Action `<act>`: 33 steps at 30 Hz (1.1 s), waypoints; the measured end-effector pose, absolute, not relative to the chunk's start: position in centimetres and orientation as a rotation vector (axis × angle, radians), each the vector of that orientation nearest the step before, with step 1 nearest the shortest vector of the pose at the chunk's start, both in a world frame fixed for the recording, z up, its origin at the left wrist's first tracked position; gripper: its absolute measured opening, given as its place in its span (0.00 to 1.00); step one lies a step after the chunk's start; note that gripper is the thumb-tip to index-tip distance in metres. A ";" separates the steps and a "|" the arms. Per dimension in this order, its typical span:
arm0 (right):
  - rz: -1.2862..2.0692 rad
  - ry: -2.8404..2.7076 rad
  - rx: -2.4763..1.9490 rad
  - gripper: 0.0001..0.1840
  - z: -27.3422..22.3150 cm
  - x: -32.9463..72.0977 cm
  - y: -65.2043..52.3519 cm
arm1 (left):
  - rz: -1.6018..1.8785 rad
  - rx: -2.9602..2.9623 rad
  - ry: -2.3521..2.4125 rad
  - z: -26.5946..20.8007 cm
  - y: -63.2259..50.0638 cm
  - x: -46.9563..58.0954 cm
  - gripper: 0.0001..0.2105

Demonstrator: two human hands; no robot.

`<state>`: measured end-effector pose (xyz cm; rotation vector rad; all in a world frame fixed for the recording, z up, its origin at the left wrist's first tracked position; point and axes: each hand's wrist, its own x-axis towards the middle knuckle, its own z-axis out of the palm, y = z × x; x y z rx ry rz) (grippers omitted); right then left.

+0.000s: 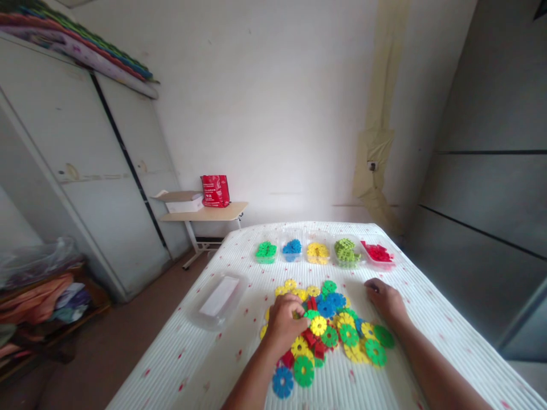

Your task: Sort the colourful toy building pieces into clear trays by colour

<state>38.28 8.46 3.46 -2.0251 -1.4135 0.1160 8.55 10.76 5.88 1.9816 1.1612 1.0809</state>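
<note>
My left hand (285,320) is over the left part of a loose pile of flower-shaped plastic discs. Its thumb and fingers are bent together at the edge of a green notched disc (311,314), which they appear to pinch. Right beside the fingertips lies a yellow disc (318,326). My right hand (388,300) rests on the table to the right of the pile, with curled fingers and nothing visible in them. Around the hands are blue discs (282,382), green discs (375,352) and red pieces (319,348), many overlapping.
Behind the pile stands a row of clear tubs holding green (265,250), blue (292,248), yellow (318,251), light green (347,253) and red pieces (378,254). A clear plastic lid (217,299) lies at left. A side table (222,212) bears a red bag (215,191).
</note>
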 end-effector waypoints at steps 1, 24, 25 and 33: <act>0.110 -1.413 -2.023 0.13 3.4 38.3 8.5 | 1.080 1.895 1.162 6.2 11.1 8.3 0.03; 0.088 -1.421 -1.979 0.12 3.1 38.2 8.6 | 1.291 1.162 1.327 8.5 22.7 5.8 0.07; 0.087 -1.421 -1.981 0.12 3.2 38.2 8.6 | 1.280 1.200 1.336 7.9 21.9 5.7 0.07; 0.097 -1.435 -2.016 0.12 3.4 37.9 8.4 | 1.182 1.549 1.450 4.4 15.2 2.8 0.07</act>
